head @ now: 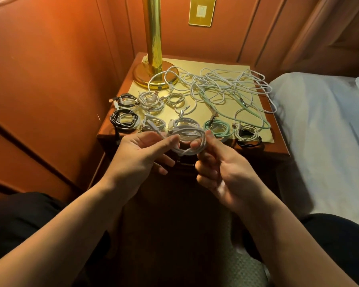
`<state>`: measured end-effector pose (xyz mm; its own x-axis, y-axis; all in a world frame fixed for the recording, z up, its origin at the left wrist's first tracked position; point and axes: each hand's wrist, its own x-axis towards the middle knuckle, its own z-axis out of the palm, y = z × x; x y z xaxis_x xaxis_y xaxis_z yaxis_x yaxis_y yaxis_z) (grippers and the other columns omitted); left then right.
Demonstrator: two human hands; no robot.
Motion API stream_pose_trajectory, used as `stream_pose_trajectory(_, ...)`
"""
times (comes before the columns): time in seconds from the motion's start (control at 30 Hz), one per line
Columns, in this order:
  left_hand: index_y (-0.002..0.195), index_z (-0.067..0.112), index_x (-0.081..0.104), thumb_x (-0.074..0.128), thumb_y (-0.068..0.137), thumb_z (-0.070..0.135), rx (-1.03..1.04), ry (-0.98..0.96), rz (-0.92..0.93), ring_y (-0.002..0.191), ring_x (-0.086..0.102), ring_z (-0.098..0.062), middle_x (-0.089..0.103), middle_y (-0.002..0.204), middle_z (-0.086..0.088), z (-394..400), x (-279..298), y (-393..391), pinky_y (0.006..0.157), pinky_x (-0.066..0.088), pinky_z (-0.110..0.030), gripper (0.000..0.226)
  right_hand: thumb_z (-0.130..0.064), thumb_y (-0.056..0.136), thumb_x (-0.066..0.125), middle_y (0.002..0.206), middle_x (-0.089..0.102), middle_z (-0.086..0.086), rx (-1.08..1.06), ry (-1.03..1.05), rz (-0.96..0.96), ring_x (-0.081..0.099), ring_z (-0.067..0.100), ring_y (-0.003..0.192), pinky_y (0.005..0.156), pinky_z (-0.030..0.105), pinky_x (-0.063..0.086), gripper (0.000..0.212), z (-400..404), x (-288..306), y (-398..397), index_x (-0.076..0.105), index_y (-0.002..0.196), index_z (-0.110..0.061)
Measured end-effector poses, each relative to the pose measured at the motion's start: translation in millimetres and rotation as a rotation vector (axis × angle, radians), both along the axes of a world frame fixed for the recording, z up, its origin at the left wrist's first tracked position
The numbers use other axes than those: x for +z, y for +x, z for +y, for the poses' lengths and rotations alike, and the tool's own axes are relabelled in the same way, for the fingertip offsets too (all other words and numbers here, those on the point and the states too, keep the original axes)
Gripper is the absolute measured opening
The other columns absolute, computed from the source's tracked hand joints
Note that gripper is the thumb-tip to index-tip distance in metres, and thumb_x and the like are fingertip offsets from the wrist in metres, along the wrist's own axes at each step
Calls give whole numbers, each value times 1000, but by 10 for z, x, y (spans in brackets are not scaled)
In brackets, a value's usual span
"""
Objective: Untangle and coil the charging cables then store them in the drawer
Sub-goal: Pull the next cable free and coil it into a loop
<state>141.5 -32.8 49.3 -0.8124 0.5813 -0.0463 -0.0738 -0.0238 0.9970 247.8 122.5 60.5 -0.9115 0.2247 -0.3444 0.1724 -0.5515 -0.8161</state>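
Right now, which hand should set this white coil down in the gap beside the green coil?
Right hand, probably. It pinches the white coil on the side nearer the green coil; the left hand would cross over.

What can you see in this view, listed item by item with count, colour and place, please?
white cable coil: one, white, held between both hands in front of the nightstand
coiled cables: about nine, white, black and mint green, in two rows on the front of the top
tangled cables: one pile, exact count unclear, mostly white with one mint green, back right of the top
nightstand: one, brown wood with a yellow top sheet
lamp: one, brass, back left of the top
wall plate: one, gold, on the wall
bed: one, white sheet, at right
left hand: pinches the coil's left side
right hand: holds the coil's right side
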Motion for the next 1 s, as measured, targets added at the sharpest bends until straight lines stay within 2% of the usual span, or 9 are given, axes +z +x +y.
stream_pose_trajectory(0.1, 95, -4, 73, 76, 88, 24, 50, -20, 29, 66, 64, -17, 76, 92, -14, 159, 73, -226, 48, 51, -25, 30, -53, 105, 48, 68, 40, -8, -34, 109, -43, 20, 9, 56, 49, 24, 19, 51, 163, 57, -274, 82, 84, -23)
stream_pose_trajectory(0.17, 89, 0, 75, 78, 86, 26, 65, -48, 83, 66, 63, -16, 76, 86, -10, 272, 156, -418, 49, 49, -25, 26, -55, 105, 48, 83, 57, -5, -43, 260, -86, 35, 5, 56, 52, 22, 28, 51, 301, 121, -466, 83, 86, -23)
stream_pose_trajectory(0.27, 86, 8, 75, 81, 84, 26, 84, -90, 151, 63, 63, -11, 75, 76, 1, 462, 283, -744, 48, 49, -23, 20, -52, 106, 48, 100, 64, -1, -66, 444, -103, 46, 3, 56, 45, 17, 35, 47, 524, 238, -764, 78, 90, -19)
stream_pose_trajectory(0.4, 97, 7, 76, 85, 80, 31, 139, -168, 265, 65, 68, -11, 78, 83, 0, 745, 334, -1223, 49, 50, -24, 30, -44, 106, 54, 86, 72, -7, -82, 589, -54, 46, 7, 60, 45, 17, 35, 38, 811, 269, -1174, 76, 90, -19)
stream_pose_trajectory(0.57, 89, 11, 79, 84, 82, 35, 153, -344, 401, 69, 71, -9, 78, 82, 3, 1030, 251, -1717, 50, 50, -18, 26, -41, 106, 57, 87, 78, -1, -62, 800, -47, 51, 10, 59, 42, 19, 36, 38, 1117, 113, -1632, 79, 94, -13)
stream_pose_trajectory(0.7, 81, 15, 79, 84, 81, 40, 155, -526, 502, 74, 70, -10, 76, 78, 3, 1167, 90, -1983, 63, 55, -31, 25, -40, 105, 59, 83, 79, -1, -23, 931, -114, 54, 8, 57, 42, 16, 38, 38, 1288, -25, -1920, 80, 86, -14)
stream_pose_trajectory(0.87, 70, 17, 75, 85, 80, 47, 185, -778, 660, 72, 66, -12, 71, 71, 3, 1269, -112, -2145, 59, 45, -29, 33, -43, 105, 59, 89, 80, 10, 170, 1093, -278, 57, 20, 63, 59, 29, 42, 44, 1374, -196, -2210, 80, 80, -13)
stream_pose_trajectory(0.93, 78, 16, 74, 83, 81, 49, 204, -842, 728, 79, 67, -18, 70, 77, 1, 1289, -138, -2176, 62, 46, -31, 34, -41, 105, 58, 87, 80, 6, 252, 1108, -319, 57, 19, 63, 64, 30, 46, 43, 1352, -219, -2270, 80, 81, -13)
stream_pose_trajectory(1.0, 105, 13, 72, 81, 80, 54, 234, -907, 798, 93, 65, -25, 70, 95, -3, 1294, -153, -2189, 74, 52, -37, 49, -41, 104, 61, 81, 80, 2, 293, 1125, -330, 62, 16, 61, 67, 35, 55, 41, 1340, -237, -2302, 81, 82, -13)
